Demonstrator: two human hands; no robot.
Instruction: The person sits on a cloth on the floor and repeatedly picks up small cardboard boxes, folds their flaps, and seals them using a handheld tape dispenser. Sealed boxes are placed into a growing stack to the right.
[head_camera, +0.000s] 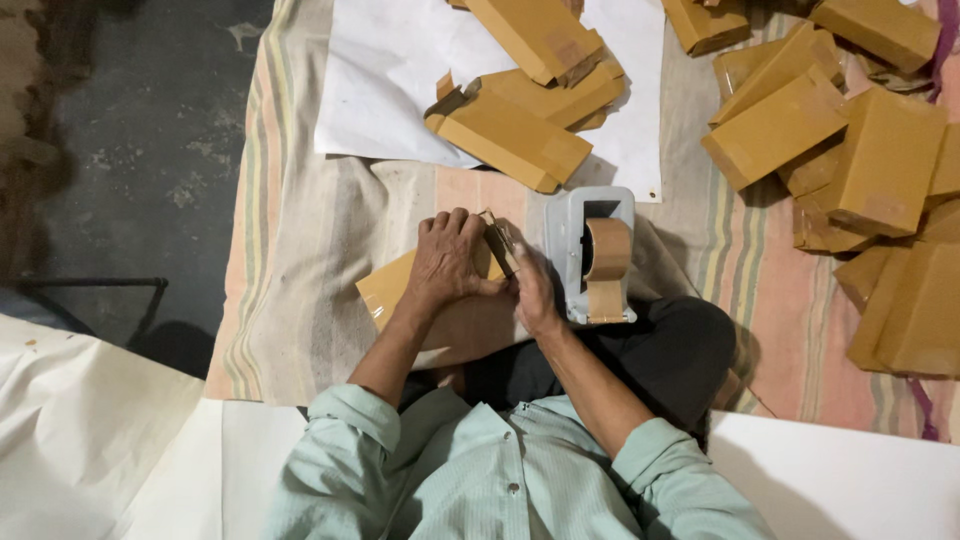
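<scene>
My left hand (447, 258) and right hand (530, 290) both grip a brown paper-wrapped parcel (440, 315); grey tape dispenser (592, 255) at three o'clock.

Tape dispenser (592, 255) right of parcel (400, 285)

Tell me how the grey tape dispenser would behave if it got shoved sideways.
The grey tape dispenser looks blocky with a broad base, so it would probably slide, not tip. It rests on the striped cloth, which may bunch and drag. Its tape roll sits captive, unlikely to roll off.
</scene>
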